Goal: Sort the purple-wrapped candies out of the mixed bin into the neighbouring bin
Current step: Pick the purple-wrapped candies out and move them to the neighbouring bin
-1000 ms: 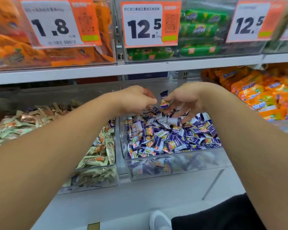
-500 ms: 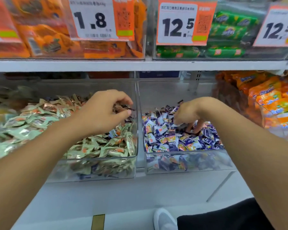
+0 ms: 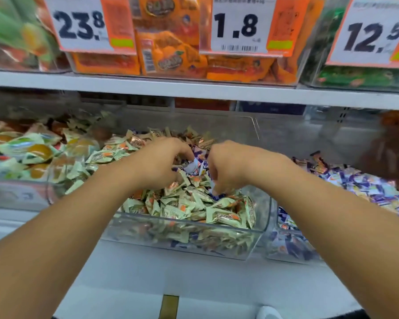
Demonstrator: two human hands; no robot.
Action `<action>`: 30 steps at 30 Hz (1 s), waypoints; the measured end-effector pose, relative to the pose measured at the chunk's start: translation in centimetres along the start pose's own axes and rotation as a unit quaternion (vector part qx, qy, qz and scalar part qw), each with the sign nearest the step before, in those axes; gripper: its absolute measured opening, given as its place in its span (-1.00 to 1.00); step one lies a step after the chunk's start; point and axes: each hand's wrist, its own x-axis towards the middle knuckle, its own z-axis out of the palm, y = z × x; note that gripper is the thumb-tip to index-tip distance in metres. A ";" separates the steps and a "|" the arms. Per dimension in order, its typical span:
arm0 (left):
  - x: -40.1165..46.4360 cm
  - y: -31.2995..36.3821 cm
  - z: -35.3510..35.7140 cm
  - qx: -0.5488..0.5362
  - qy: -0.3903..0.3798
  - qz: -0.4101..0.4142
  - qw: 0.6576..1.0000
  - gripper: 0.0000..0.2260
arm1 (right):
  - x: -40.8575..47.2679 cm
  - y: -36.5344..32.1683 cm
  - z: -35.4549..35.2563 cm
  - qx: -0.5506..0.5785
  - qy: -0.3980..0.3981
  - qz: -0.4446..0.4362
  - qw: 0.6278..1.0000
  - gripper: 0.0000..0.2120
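**Both hands down in the mixed bin, among the purple wrappers**

I see both hands low over the middle of the mixed bin (image 3: 258, 229), a clear plastic tub heaped with pale green-and-orange wrapped candies (image 3: 194, 208). The left hand (image 3: 161, 162) has its fingers curled down into the pile; its fingertips meet a small cluster of purple-wrapped candies (image 3: 197, 165) lying between the two hands. Whether it actually pinches one I cannot tell, since the fingertips are partly buried. The right hand (image 3: 226, 166) is also curled, knuckles up, and its lowest fingers close on a scrap of purple-and-white wrapper at the tips.

Right of the right hand, just beside the mixed bin and sharing its side wall, sits the neighbouring bin (image 3: 286, 252), filled with purple, white and yellow wrappers. The right forearm crosses over its front corner.

Left of the left hand, another clear bin (image 3: 21, 196) holds larger pale green packets with orange marks; blurred.

Above both hands runs a grey shelf (image 3: 194, 88) carrying clear boxes of orange packets (image 3: 171, 54). Price cards hang in front: 23.8 (image 3: 78, 24) up-left, 1.8 (image 3: 237, 24) straight above, 12.5 (image 3: 373, 38) up-right.

Below the wrists, the white shelf front (image 3: 171, 272) and a brass-coloured strip (image 3: 169, 306).
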 end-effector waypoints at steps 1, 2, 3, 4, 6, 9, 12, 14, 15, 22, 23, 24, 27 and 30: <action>0.0 -0.2 0.2 -0.014 0.006 -0.007 1.000 -0.55 | 0.9 0.0 0.5 -0.012 -0.028 0.017 0.999 -0.58; 0.0 -0.4 0.5 -0.031 0.014 -0.013 0.999 -0.56 | 1.5 0.0 0.7 -0.019 -0.047 0.034 0.998 -0.53; 0.0 -0.4 0.9 -0.050 0.026 -0.018 0.998 -0.59 | 1.9 0.0 0.7 -0.027 -0.058 0.046 0.997 -0.52; 0.1 -0.3 1.3 -0.065 0.044 -0.025 0.997 -0.61 | 2.2 0.0 0.4 -0.032 -0.065 0.054 0.996 -0.56; 0.7 0.2 2.0 -0.060 0.082 -0.040 0.994 -0.65 | 2.6 0.6 -0.5 -0.001 -0.062 0.068 0.996 -0.68; 1.6 1.4 2.7 -0.003 0.099 -0.060 0.993 -0.73 | 2.4 2.2 -2.3 0.137 -0.032 0.100 0.985 -0.77; 2.4 2.2 2.8 -0.010 0.097 -0.071 0.993 -0.81 | 2.8 3.0 -2.5 0.336 -0.012 0.149 0.930 -0.87; 2.7 2.1 2.1 -0.080 0.099 -0.089 0.988 -0.80 | 3.3 2.7 -2.2 0.366 -0.037 0.168 0.915 -0.91; 2.8 1.8 1.6 -0.115 0.109 -0.100 0.982 -0.80 | 3.5 2.5 -2.1 0.351 -0.048 0.174 0.919 -0.87; 0.6 -1.6 -0.2 -0.174 0.093 -0.077 0.977 -0.92 | 3.7 1.0 -1.3 0.094 -0.077 0.113 0.986 -0.58; 0.2 -1.9 -0.2 -0.153 0.088 -0.070 0.982 -0.86 | 3.8 0.8 -1.0 0.070 -0.085 0.110 0.988 -0.54; -0.1 -1.9 -0.2 -0.146 0.078 -0.067 0.984 -0.83 | 4.1 0.6 -0.7 0.058 -0.084 0.106 0.989 -0.53; -0.7 -1.3 -0.2 -0.101 0.019 -0.066 0.993 -0.82 | 4.7 0.2 -0.3 0.106 -0.057 0.104 0.987 -0.60; -0.8 -0.4 -0.2 -0.005 -0.019 -0.077 0.997 -0.73 | 4.6 -0.2 -0.3 0.123 -0.063 0.107 0.985 -0.56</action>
